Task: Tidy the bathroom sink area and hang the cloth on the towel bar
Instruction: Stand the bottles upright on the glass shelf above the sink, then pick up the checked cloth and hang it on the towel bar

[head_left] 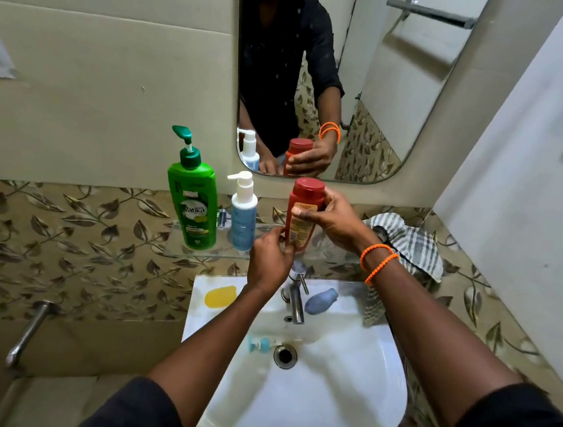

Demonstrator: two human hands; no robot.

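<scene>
Both hands on red bottle point(302, 212) over glass shelf point(180, 245): right hand point(334, 222) grip wrapped round it, left hand point(270, 260) pinching its base. Checked cloth point(411, 246) heaped at shelf's right end, not hung yet; soap point(220, 296) & toothbrush point(259, 343) below shelf, unsorted.

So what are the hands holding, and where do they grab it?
Both hold the red bottle. The right hand wraps its upper body just below the cap; the left hand pinches its bottom end.

Green pump btl point(193, 201), red btl point(302, 212), yellow soap point(220, 296), grey-striped cloth point(411, 243), white sink point(340, 408).
</scene>
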